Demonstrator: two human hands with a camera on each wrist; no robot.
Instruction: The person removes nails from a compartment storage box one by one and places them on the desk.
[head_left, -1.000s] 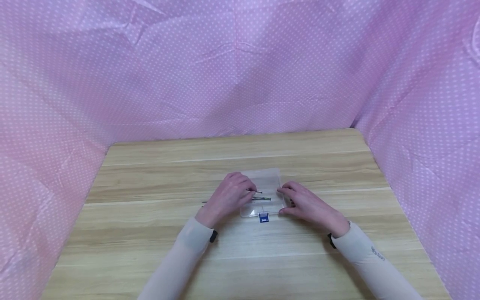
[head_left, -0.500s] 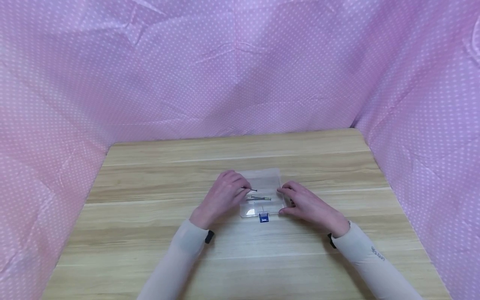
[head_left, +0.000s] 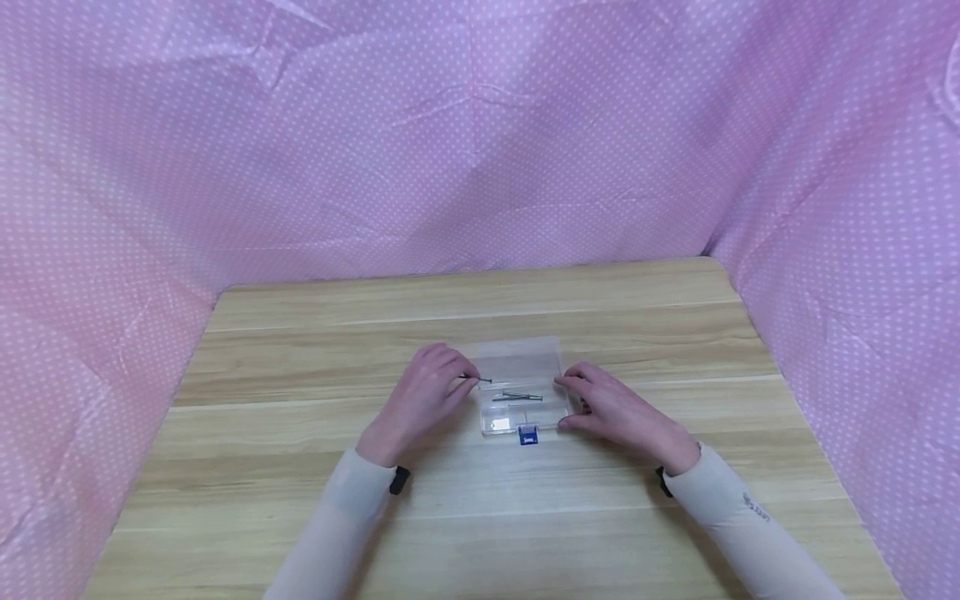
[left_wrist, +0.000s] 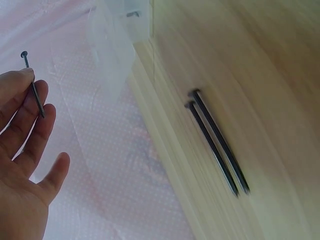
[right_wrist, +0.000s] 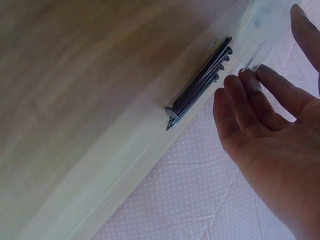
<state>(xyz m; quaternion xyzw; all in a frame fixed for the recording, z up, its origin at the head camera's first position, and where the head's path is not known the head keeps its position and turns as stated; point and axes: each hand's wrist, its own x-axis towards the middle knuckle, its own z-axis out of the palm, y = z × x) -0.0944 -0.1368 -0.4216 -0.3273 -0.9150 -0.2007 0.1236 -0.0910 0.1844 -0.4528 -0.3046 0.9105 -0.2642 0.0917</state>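
A thin metal nail is pinched between the thumb and fingers of my left hand, its head sticking out to the right in the head view. That hand is just beyond the left side of a clear plastic box with its lid opened backward. Several nails lie crosswise in the box. My right hand holds the box's right side, thumb near the front corner and fingers farther back. Two dark nails lie side by side on the table in the left wrist view; my left hand and arm hide them in the head view.
In the right wrist view a bundle of several nails lies close together. A blue latch hangs at the box's front. The wood-grain table is backed by a pink dotted curtain.
My left hand has moved left from over the box to past its left side, carrying the nail. More of the nails inside now show. My right hand and the box have stayed still.
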